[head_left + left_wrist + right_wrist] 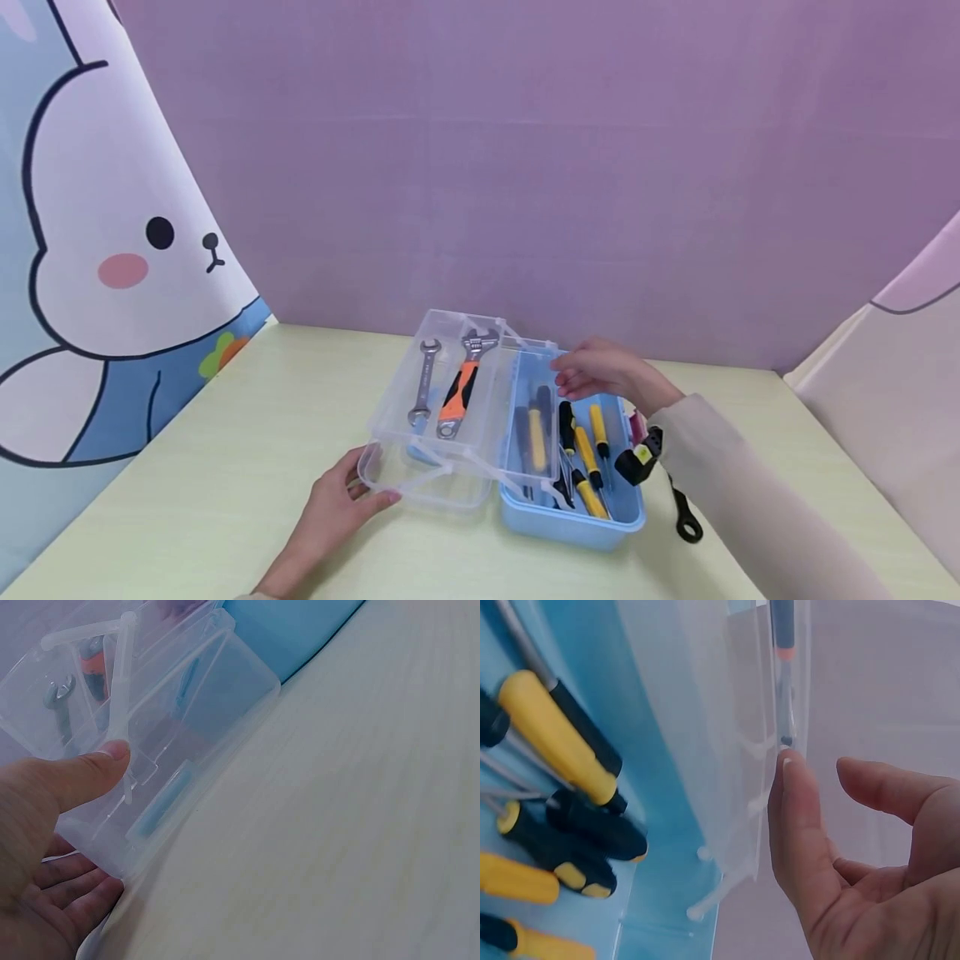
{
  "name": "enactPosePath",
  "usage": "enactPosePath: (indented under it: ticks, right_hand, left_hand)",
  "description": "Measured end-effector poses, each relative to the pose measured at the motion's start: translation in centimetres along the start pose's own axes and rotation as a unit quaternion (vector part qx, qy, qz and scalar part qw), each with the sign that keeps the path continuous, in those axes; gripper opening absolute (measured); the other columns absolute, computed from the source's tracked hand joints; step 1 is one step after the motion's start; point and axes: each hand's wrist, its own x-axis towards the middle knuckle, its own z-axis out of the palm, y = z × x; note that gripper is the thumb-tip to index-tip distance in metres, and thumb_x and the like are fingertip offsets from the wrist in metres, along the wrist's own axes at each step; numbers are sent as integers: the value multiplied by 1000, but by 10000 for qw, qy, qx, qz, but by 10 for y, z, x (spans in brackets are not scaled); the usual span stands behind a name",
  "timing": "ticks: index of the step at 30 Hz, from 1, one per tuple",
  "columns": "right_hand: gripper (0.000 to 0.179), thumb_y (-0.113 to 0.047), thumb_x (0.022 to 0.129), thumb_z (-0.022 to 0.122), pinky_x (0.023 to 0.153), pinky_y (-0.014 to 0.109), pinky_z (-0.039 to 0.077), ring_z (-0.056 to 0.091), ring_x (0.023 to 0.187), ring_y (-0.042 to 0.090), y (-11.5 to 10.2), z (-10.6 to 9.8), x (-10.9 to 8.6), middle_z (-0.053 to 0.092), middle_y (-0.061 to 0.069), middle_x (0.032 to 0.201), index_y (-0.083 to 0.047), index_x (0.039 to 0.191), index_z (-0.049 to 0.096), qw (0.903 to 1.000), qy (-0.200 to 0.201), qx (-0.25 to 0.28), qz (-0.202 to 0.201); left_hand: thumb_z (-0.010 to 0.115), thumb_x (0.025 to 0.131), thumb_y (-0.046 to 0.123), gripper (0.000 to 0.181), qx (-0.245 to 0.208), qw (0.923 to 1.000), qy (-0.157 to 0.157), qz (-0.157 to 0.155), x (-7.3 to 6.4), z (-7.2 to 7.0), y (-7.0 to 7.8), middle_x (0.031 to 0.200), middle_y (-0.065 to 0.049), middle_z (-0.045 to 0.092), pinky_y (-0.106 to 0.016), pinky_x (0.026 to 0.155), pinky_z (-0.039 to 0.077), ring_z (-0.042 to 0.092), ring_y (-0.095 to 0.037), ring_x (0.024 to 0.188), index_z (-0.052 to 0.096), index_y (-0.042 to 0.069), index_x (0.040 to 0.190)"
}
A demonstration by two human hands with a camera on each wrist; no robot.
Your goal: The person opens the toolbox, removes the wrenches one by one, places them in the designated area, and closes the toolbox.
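Note:
A light blue toolbox [573,525] stands on the table, with several yellow and black screwdrivers [559,739] inside. Left of it, a clear plastic lid [427,496] lies swung open, and a clear tray [390,417] on link arms sits over it. The tray carries an open-end wrench [425,382] and an adjustable wrench [468,383] with an orange and black handle. My left hand [333,508] holds the lid's near left corner, thumb on top and fingers at the side. At the tray's far right edge, my right hand [603,371] touches with its fingertips, thumb apart.
A black and yellow tape measure [637,458] is at the toolbox's right side, partly in front of a pink item [637,427]. A black ring-ended tool [686,521] lies right of the box, partly behind my sleeve. A purple cloth backdrop [525,167] rises behind the table.

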Motion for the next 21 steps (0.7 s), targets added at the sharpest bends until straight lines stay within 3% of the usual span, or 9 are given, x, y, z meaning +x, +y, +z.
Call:
enactPosePath:
  ticks: [6,15,21]
  right_hand:
    - [25,-20,95,59,74,29,61,67,68,14,-10,7,1,67,5,76,3,104,56,9996,-172,191,-100]
    - [38,-17,96,56,75,29,61,67,67,12,-25,24,9,67,4,77,10,122,50,9992,-276,299,-51]
    - [38,-17,96,56,76,30,61,69,68,12,-32,34,14,71,11,88,9,124,52,9992,-246,328,44]
  left_hand:
    - [82,74,21,74,-6,10000,12,29,-1,0,1,133,-31,51,-34,92,55,54,-39,121,46,-3,134]
    - [82,74,20,74,-69,10000,2,-15,-1,-1,1,133,-31,51,-33,91,55,54,-39,121,46,-3,134]
    - [83,74,18,73,-141,9999,18,19,1,0,0,131,-29,53,-32,92,55,56,-38,120,47,-2,134]
